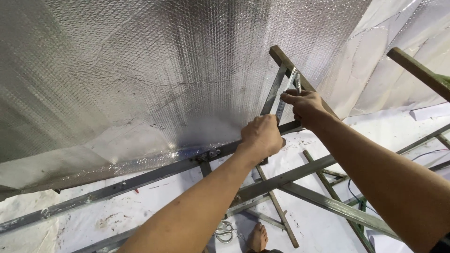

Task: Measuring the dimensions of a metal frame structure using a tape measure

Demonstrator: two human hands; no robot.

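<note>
1. Head view: a silver bubble-foil insulation sheet (154,65) fills the far left and centre, hanging down to a long grey steel bar (140,180) that runs from near left up toward the right.
2. The left hand (261,137) is curled shut around that steel bar, just right of a bolted joint plate (209,154), with the knuckles facing the camera.
3. The right hand (303,104) is above and to the right of the left one, fingers pinched closed on a thin metal strip (282,105) that lies along an upright steel strut (273,91).
4. A small shiny metal clip or bolt head (296,77) sits just above the right hand; what it is exactly cannot be told.
5. The strut meets a brown wooden batten (284,58) that slopes down to the right behind the right hand.
6. A second wooden batten (419,70) crosses the far right corner.
7. Below the arms, more grey steel angle bars (323,197) cross over a white ground sheet (389,133) marked with dirty spots.
8. A bare foot (257,238) shows at the near bottom edge, beside a coil of wire or a small metal tool (225,232).
9. White plastic sheeting (375,56) covers the far right wall.
</note>
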